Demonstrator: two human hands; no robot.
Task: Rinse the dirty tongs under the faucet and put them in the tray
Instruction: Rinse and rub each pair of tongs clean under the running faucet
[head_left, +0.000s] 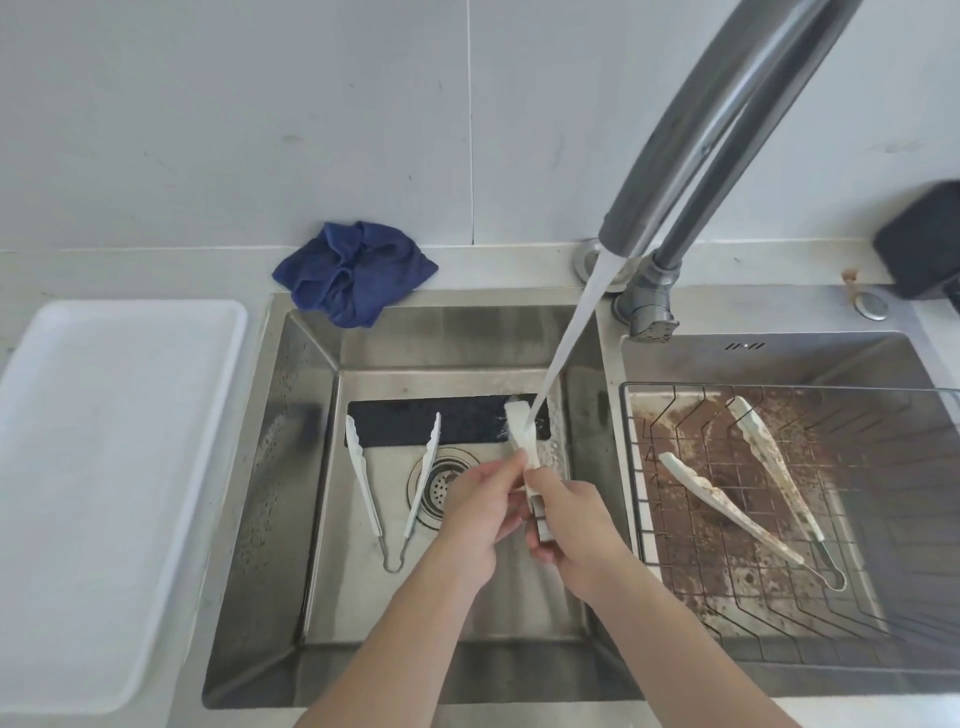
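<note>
While the stream from the faucet runs onto the tongs we hold over the left basin, both sets of fingers are wrapped round them: our right hand is clamped on the handle end, and our left hand pinches the blades just below the wet tips. The blades look pressed together, so the water strikes only the outer faces. To rinse well, we judge it best to ease the squeeze so the blades part, then turn the tongs slowly in the stream and rub along the scalloped edges with the left thumb, keeping the tips pointed down into the basin so the run-off does not travel to our wrists.

A second pair of tongs lies on the basin floor beside the drain, looking clean, and a stained pair waits in the wire rack over the right basin. The white tray sits on the counter at left, well apart from our hands, with no tongs in it yet. A blue cloth rests at the basin's back edge.
</note>
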